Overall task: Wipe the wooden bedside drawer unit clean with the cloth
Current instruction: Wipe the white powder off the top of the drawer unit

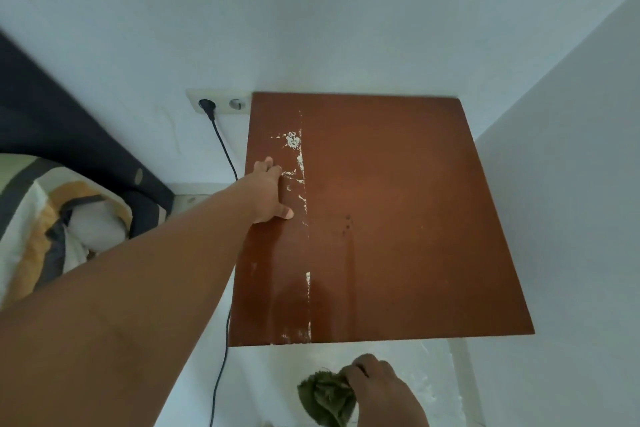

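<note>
The wooden bedside drawer unit (pixel 398 218) shows its reddish-brown top, seen from above, with a line of white flaky marks running front to back left of centre. My left hand (pixel 272 192) reaches out and holds the unit's left edge, thumb lying on the top surface, fingers going over the side. My right hand (pixel 384 392) is low in front of the unit's front edge and grips a crumpled green cloth (pixel 325 399). The cloth is off the wooden top. The drawers themselves are hidden below the top.
A white wall socket (pixel 221 103) with a black plug and cable (pixel 225 149) sits left of the unit on the back wall. A bed with a dark headboard (pixel 69 135) and patterned pillow (pixel 52 218) lies at the left. A white wall (pixel 571 184) stands close on the right.
</note>
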